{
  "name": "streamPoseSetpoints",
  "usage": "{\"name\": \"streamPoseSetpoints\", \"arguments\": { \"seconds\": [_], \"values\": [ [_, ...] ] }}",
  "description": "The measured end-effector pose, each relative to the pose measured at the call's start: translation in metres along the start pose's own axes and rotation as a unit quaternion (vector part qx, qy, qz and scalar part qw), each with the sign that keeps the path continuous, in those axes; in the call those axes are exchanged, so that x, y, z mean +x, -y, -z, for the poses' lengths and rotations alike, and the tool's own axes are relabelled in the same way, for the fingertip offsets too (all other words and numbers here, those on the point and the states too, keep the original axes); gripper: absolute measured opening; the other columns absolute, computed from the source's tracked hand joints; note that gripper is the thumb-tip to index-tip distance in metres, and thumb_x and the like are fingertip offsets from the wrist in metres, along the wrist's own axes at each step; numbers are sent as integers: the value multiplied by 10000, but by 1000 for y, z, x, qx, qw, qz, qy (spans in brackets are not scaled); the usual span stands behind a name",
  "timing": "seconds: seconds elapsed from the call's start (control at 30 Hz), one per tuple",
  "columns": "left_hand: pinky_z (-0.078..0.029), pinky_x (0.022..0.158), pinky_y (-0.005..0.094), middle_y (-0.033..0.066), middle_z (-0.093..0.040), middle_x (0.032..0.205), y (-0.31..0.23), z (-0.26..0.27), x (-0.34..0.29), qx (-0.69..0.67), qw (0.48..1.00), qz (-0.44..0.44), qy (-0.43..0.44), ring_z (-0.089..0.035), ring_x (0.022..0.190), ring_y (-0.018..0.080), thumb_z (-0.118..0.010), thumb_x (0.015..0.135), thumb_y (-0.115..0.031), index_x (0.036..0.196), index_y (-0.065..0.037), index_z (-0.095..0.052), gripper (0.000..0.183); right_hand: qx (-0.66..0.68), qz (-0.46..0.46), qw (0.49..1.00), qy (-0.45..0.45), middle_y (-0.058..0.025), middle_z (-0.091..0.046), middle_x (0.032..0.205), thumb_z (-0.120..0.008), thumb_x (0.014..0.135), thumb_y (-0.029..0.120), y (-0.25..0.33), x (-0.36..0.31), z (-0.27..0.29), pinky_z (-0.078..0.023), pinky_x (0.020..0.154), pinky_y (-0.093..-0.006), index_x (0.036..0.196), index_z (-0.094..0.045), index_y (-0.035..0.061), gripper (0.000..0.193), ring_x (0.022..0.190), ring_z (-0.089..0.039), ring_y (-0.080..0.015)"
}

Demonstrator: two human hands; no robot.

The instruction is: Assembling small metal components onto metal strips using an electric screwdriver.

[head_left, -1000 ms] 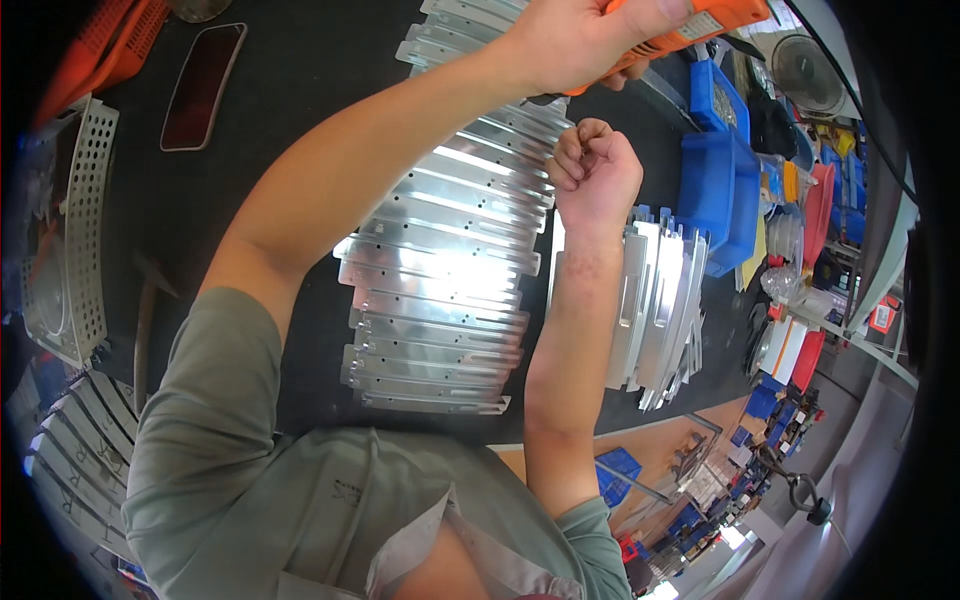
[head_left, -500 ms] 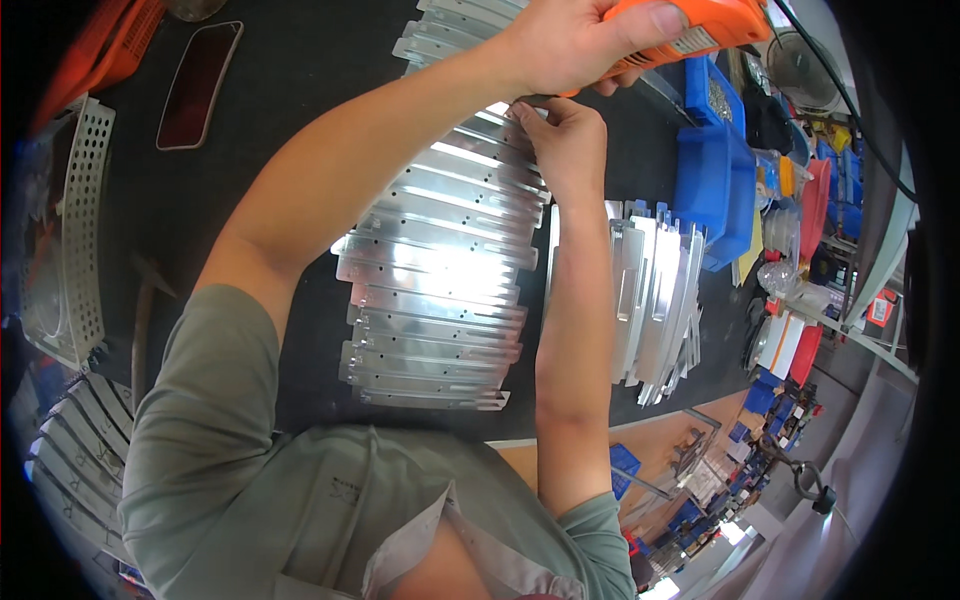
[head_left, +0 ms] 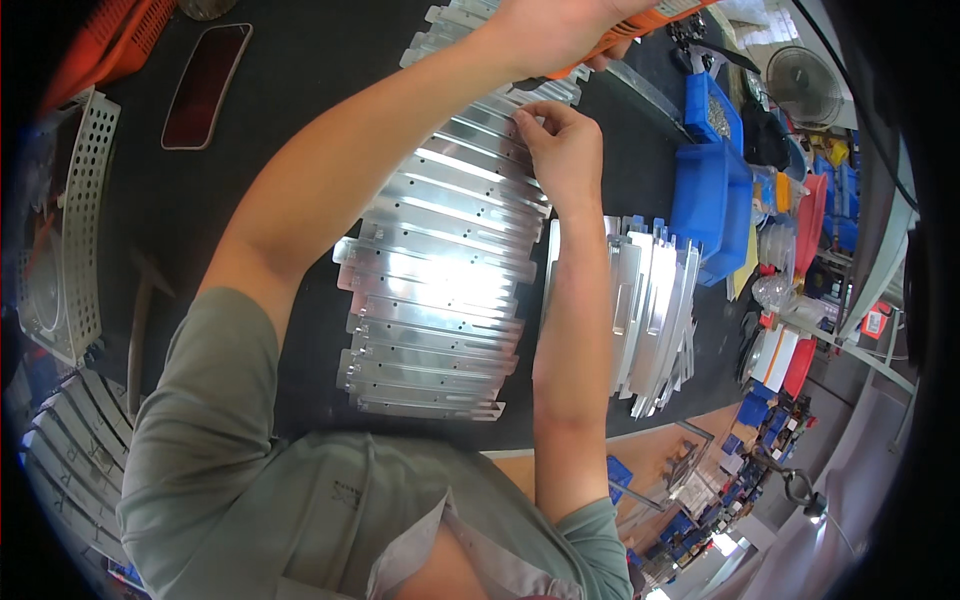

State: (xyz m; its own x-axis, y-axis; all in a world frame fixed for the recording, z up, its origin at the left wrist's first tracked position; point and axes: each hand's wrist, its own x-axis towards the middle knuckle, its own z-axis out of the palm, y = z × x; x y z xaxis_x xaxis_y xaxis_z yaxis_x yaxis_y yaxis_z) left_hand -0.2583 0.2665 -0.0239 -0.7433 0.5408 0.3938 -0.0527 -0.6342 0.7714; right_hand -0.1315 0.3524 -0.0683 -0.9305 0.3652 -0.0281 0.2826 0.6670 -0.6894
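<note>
A row of shiny metal strips point(head_left: 425, 270) with small holes lies side by side on the dark table, running away from me. My left hand point(head_left: 555, 35) reaches across the row and is closed round an orange handheld power tool point(head_left: 658, 18), partly cut off by the upper edge. Its dark tip is over the strips, a little beyond my right fingers. My right hand point(head_left: 568, 150) is at the right ends of the strips, thumb and fingertips pinched together. Whatever the pinch holds, if anything, is too small to make out.
More metal strips point(head_left: 650, 310) are stacked right of my right forearm. Beyond them stand a blue bin point(head_left: 710, 200) and a smaller blue bin of small metal parts point(head_left: 722, 118). A phone point(head_left: 205, 90), a hammer point(head_left: 143, 310) and a white perforated basket point(head_left: 85, 220) are at left.
My left hand has drawn the power tool up and to the left, so its tip is now apart from my right fingers. My right hand stays pinched at nearly the same place.
</note>
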Motion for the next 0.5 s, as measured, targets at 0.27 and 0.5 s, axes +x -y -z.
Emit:
{"name": "streamPoseSetpoints", "arguments": {
  "seconds": [0.27, 0.5],
  "values": [
    [-425, 491, 238, 8, -578, 674, 2, -1, -2, -2, 1000, 6, -10, -520, 544, 73, -634, 985, -572, 887, -27, -662, 554, 194, -72, 978, -37, -13, -618, 683, -617, 939, 131, -8, 1, 0, -417, 521, -277, 953, -657, -30, 167, 553, -513, -82],
    [-420, 483, 243, 9, -579, 661, 9, 6, 0, -1, 1000, 1, -5, -522, 528, 77, -612, 992, -583, 864, -34, -659, 566, 469, -152, 869, 42, 5, -469, 676, -479, 926, 61, -1, -2, 8, -256, 465, -235, 867, -559, 53, 99, 540, -313, -56]
  ]
}}
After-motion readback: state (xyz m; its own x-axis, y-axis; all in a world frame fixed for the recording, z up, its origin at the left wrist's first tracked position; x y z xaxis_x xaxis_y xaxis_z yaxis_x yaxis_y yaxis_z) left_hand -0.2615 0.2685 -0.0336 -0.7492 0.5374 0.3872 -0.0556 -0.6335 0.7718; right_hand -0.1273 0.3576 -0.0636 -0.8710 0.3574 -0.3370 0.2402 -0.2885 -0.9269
